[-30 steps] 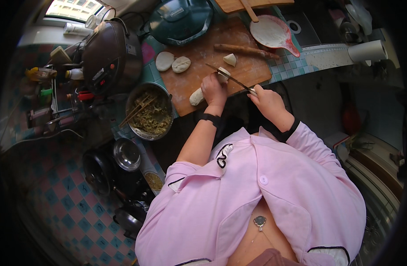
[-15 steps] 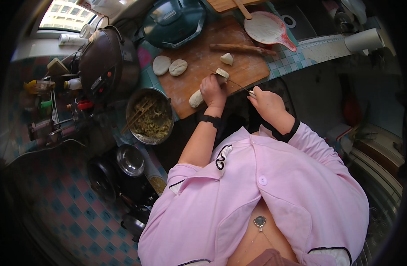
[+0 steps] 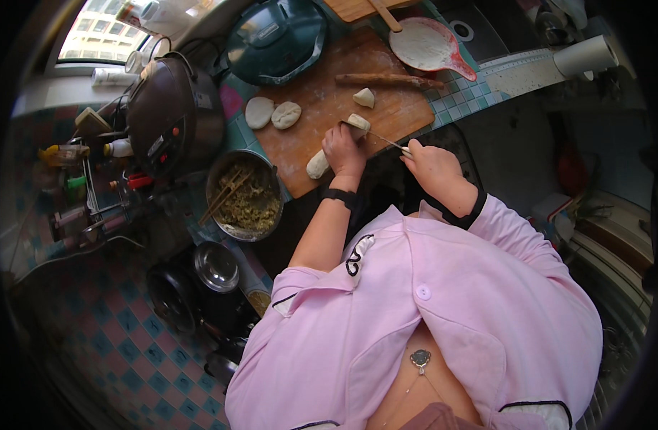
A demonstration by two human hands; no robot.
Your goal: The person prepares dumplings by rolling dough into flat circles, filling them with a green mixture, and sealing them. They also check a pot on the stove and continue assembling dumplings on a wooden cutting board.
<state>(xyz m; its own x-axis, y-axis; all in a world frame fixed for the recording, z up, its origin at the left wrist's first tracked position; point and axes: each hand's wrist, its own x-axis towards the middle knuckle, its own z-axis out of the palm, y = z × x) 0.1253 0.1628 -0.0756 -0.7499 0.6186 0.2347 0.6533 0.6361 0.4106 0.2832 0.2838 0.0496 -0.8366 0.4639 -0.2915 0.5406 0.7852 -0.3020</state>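
Observation:
On a floured wooden board, my left hand is closed over a thick roll of pale dough, whose lower left end pokes out beside the wrist. My right hand grips the handle of a knife. Its blade lies against the dough by my left fingertips, next to a short end piece. Part of the blade and most of the roll are hidden by my left hand. A small cut lump of dough sits just beyond. Two flattened dough rounds rest at the board's left.
Behind the lump lies a wooden rolling pin. A red-rimmed bowl of flour stands at the back right, a dark green appliance at the back. Left are a brown cooker and a metal bowl of chopped filling with chopsticks.
The blade's tip, which showed beyond the dough, now sits lower against it. Both hands stay almost in place, and the whole view has shifted slightly.

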